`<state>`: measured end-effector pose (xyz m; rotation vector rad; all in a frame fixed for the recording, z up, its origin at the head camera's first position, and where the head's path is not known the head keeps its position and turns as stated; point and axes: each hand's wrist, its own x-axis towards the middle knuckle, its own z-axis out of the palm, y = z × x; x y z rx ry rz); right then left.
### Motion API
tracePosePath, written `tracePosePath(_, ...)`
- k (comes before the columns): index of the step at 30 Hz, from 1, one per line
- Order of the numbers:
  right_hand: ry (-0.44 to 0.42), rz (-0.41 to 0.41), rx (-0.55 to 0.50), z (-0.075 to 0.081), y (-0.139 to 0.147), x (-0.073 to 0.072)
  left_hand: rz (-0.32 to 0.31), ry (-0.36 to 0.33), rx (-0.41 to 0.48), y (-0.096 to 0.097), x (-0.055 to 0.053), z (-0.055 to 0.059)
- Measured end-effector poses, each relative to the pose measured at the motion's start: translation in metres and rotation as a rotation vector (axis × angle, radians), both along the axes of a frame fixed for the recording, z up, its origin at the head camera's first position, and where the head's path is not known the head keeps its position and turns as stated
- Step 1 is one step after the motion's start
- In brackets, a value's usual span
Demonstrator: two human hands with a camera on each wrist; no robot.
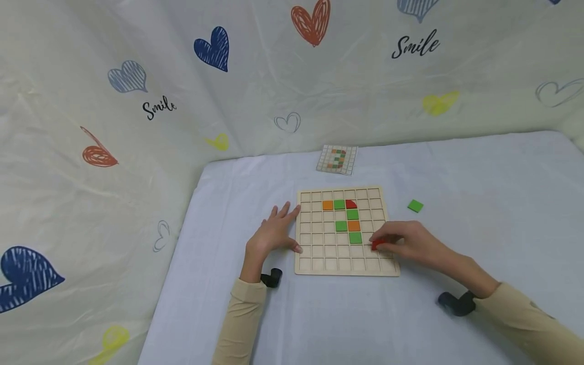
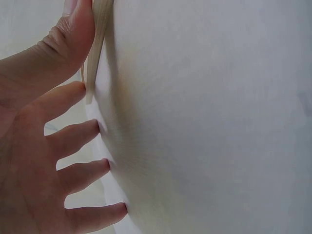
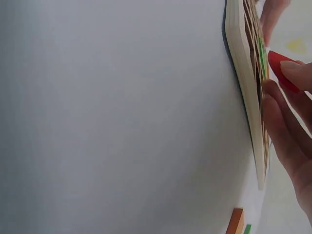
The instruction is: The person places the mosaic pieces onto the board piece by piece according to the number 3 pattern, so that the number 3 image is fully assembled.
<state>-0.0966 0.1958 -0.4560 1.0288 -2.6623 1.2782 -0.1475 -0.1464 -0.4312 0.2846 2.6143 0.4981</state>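
A square wooden grid board [image 1: 319, 265] lies on the white cloth. Its upper middle cells hold orange and green square tiles, plus a red tile with one rounded corner [image 1: 351, 204]. My left hand [image 1: 274, 230] is spread at the board's left side; thumb and index finger touch its edge, and the left wrist view shows the other fingertips on the cloth. Over the board's right part, my right hand [image 1: 408, 242] pinches a red tile [image 3: 282, 70] between thumb and fingers. In the right wrist view this tile is tilted, above the grid.
Behind the board lies a card [image 1: 336, 159] printted with a coloured grid pattern. A loose green tile [image 1: 415, 206] sits right of the board. In the right wrist view, an orange-brown piece [image 3: 235, 222] shows at the bottom. A printed cloth [image 1: 255, 91] hangs behind the table.
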Motion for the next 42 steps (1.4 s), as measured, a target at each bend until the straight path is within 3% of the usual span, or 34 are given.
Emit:
tracePosePath(5, -0.011, 0.018, -0.008, 0.001, -0.012, -0.003, 0.000, -0.005, -0.005, 0.000, 0.000, 0.000)
tracePosePath(11, -0.175, -0.005, 0.049, 0.001, -0.020, -0.004, -0.008, -0.003, -0.012, 0.000, -0.001, -0.001)
tracePosePath(14, -0.205, -0.005, 0.069, 0.000, -0.023, -0.005, -0.009, -0.003, -0.015, 0.000, -0.001, -0.001)
tracePosePath(29, -0.061, 0.032, 0.093, -0.007, -0.034, -0.007, -0.006, -0.009, -0.021, 0.000, -0.002, -0.002)
tracePosePath(42, -0.011, 0.012, 0.110, -0.005, -0.035, -0.006, 0.007, -0.014, -0.018, 0.002, -0.001, 0.000)
